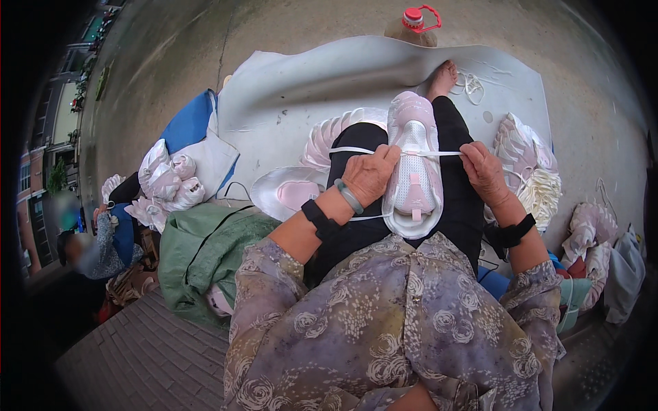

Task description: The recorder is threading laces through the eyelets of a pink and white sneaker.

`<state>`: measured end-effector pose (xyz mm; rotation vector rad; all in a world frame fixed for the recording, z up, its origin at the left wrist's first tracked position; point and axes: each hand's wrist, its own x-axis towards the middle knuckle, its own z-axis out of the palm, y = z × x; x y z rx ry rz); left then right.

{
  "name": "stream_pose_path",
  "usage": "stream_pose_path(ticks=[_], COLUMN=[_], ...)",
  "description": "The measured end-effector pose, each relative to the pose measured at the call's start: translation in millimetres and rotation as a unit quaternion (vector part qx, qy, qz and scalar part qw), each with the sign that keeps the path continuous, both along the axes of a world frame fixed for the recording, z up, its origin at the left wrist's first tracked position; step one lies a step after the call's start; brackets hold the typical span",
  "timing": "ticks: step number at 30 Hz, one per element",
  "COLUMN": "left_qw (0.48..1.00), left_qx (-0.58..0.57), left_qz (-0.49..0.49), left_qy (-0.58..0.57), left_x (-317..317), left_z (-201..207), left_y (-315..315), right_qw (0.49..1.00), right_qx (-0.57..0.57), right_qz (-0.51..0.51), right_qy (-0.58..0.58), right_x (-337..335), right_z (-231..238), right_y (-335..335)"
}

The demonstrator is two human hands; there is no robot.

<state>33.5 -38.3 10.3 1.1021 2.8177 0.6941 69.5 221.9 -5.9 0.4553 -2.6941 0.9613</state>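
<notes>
A white and pink sneaker (414, 179) lies along my lap, its toe pointing away from me. A white shoelace (447, 153) runs straight across its upper. My left hand (370, 175) is closed at the shoe's left side, pinching the lace, and a length of it trails out to the left over my knee. On the other side, my right hand (484, 172) stands a little off the shoe, thumb and fingers pressed together on the lace, which looks taut between the two hands. Another white and pink shoe (288, 192) rests beside my left thigh.
Stacked sneakers (343, 133) curve behind my left knee. Bundled shoes (168, 181) lie left; more shoes and a cream lace bundle (541, 195) lie right. A green sack (205, 253) sits by my left elbow. Beyond the grey sheet (295, 82) stands a red-capped jug (411, 31). Another person (103, 240) sits far left.
</notes>
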Motion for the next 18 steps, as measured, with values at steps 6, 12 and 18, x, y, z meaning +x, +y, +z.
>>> stream_pose_path(ticks=[6, 12, 18], left_qw=[0.988, 0.948, 0.956], left_qx=[-0.042, -0.117, -0.113], left_qz=[0.002, 0.164, 0.145], left_qy=[0.149, 0.245, 0.229], left_x=[-30, -94, -109], left_z=[4, 48, 129], left_y=[-28, -175, -230], right_qw=[0.994, 0.986, 0.957], right_qx=[0.099, 0.166, 0.241], right_qz=[0.032, -0.016, -0.146], right_qy=[-0.035, 0.003, 0.073], right_x=[14, 36, 75], right_z=[7, 27, 63], right_y=[32, 113, 240])
